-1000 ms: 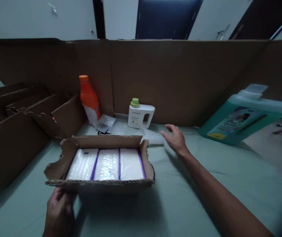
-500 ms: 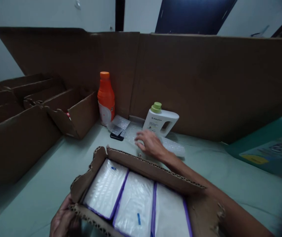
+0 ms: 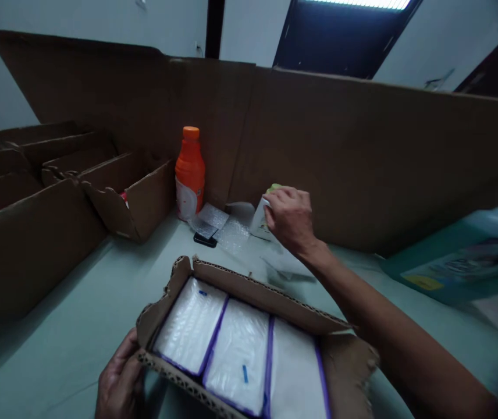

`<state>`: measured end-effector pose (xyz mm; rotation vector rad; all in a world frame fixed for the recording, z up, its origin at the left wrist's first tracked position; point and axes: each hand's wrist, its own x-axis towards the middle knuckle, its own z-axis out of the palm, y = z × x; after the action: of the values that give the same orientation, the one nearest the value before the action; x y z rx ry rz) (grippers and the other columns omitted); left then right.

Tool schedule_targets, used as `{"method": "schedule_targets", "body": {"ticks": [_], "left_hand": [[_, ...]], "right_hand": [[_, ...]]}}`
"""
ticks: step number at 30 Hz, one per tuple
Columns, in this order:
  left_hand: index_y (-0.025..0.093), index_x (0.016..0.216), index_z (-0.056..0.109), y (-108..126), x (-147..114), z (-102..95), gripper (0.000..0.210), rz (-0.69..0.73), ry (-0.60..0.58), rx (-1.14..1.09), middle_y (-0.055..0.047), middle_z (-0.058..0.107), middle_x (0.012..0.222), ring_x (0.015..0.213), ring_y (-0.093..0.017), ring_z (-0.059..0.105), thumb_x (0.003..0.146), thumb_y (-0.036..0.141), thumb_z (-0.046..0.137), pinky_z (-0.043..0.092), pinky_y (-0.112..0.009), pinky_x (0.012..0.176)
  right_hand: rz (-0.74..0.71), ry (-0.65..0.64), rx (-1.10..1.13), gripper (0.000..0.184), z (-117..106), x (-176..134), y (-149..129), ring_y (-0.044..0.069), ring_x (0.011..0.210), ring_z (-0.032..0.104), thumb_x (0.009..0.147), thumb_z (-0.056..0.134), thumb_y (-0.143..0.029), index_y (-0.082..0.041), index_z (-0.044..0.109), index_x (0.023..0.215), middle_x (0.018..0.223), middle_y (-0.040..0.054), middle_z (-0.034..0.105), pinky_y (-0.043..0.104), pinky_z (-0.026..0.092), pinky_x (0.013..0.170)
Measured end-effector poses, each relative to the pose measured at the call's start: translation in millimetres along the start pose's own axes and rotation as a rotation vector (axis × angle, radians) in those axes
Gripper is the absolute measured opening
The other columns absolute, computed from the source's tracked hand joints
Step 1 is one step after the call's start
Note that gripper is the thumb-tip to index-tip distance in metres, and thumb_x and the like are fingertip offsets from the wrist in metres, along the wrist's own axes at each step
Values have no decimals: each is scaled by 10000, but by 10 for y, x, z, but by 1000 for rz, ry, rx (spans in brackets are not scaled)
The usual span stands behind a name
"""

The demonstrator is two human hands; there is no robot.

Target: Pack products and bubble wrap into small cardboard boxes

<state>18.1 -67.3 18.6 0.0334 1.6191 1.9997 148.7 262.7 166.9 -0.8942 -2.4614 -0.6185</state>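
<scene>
A low cardboard box sits tilted in front of me. Three white plastic-wrapped packs with purple edges lie side by side in it, among them a middle pack. My left hand grips the box's near left corner, partly hidden under it. Beyond the box, my right hand is closed, fingers curled, in front of a white bottle with a green cap. It covers most of the bottle, and what its fingers hold is hidden. Blurred clear wrap lies below that wrist.
An orange bottle stands beside bubble wrap and a small black object. Open cardboard boxes line the left. A large green container leans at right. A tall cardboard panel closes the back.
My right hand has moved up and right, from open over the bubble wrap to closed at the white bottle. The wrap roll there has shifted and blurred. My left hand stays on the box.
</scene>
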Motion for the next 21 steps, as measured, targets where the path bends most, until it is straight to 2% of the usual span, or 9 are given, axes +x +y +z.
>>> {"method": "schedule_targets", "body": {"ticks": [2, 4, 6, 9, 13, 15, 18, 21], "left_hand": [[216, 851, 749, 121, -40, 41, 354, -30, -9, 86, -68, 772, 895, 990, -306, 713, 600, 461, 799, 612, -341, 782], [216, 720, 722, 275, -94, 99, 296, 1, -30, 190, -89, 772, 899, 959, -323, 711, 562, 460, 776, 611, -363, 746], [230, 617, 681, 405, -147, 158, 262, 70, -41, 240, -91, 757, 828, 946, -338, 706, 546, 475, 743, 609, -390, 747], [247, 594, 683, 440, -160, 198, 245, 159, -35, 235, -83, 727, 752, 945, -335, 695, 589, 492, 702, 606, -405, 788], [226, 660, 735, 179, -24, 112, 224, 229, -94, 256, -96, 738, 816, 1009, -332, 683, 654, 444, 687, 585, -387, 895], [219, 715, 748, 26, 46, 45, 220, 223, -101, 245, -85, 742, 834, 1042, -328, 681, 676, 428, 692, 558, -382, 959], [209, 825, 760, -109, 96, -26, 283, 131, -142, 155, -74, 744, 863, 1048, -315, 687, 751, 462, 660, 543, -389, 983], [207, 819, 757, -100, 104, -45, 296, 87, -158, 183, -83, 750, 883, 1042, -309, 686, 731, 480, 686, 557, -365, 948]], "right_hand": [[-17, 47, 38, 287, -232, -215, 119, 312, 1153, 531, 953, 517, -194, -160, 703, 1169, 1180, 140, 713, 443, 384, 932], [-52, -40, 32, 266, -333, -339, 153, 315, 1185, 524, 937, 546, -189, -185, 734, 1125, 1224, 134, 698, 436, 401, 924], [-87, -167, -6, 257, -304, -338, 104, 333, 1277, 481, 921, 566, -174, -196, 763, 1084, 1343, 139, 641, 446, 400, 956], [-118, -280, -41, 280, -81, -133, -41, 353, 1377, 408, 915, 558, -149, -194, 783, 1076, 1486, 149, 534, 466, 378, 1012], [-106, -338, -43, 289, 378, 251, -212, 349, 1399, 394, 930, 519, -125, -169, 788, 1026, 1456, 169, 558, 468, 345, 1040], [-85, -401, -38, 244, 610, 389, -288, 341, 1348, 458, 931, 541, -128, -149, 778, 988, 1332, 191, 640, 468, 352, 1037], [-75, -506, -13, 181, 858, 497, -390, 277, 1174, 603, 962, 621, -258, -138, 730, 1042, 1160, 138, 705, 470, 431, 1024], [-58, -536, -9, 342, 914, 528, -407, 243, 1131, 640, 973, 647, -396, -147, 652, 1206, 1242, 98, 662, 485, 516, 999]]}}
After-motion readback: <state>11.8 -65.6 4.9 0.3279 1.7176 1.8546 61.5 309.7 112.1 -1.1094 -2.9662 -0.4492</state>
